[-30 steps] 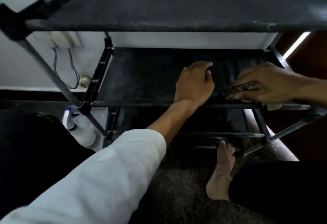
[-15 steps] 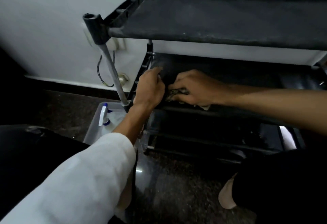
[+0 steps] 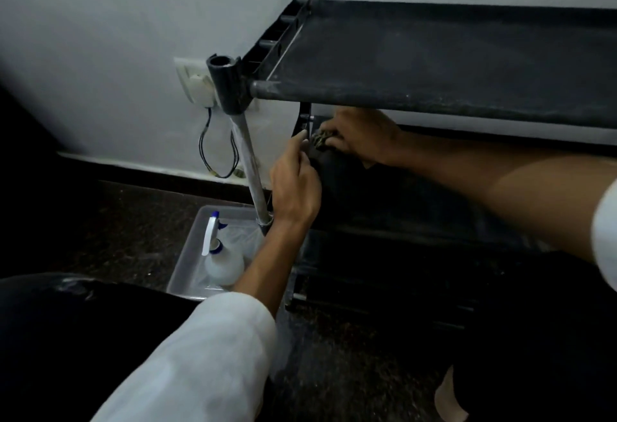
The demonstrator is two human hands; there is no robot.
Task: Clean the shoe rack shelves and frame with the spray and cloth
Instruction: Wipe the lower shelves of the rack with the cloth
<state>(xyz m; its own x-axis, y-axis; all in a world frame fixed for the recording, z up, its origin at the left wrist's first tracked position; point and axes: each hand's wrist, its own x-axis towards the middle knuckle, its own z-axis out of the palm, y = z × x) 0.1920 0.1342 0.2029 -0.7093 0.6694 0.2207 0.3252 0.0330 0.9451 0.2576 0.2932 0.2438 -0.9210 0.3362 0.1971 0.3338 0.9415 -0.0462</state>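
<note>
right hand (image 3: pixel 360 138) pinching cloth (image 3: pixel 321 137), wiping middle shelf (image 3: pixel 384 201) corner at 12 o'clock | left hand (image 3: pixel 293 188) seemingly gripping shelf edge | spray bottle (image 3: pixel 220 254) sitting at 8 o'clock | top shelf (image 3: pixel 434 64) looking dusty, awaiting wiping

dim, bluish indoor light | deep shadow under shelves | soft, wide-angle bowing
</note>
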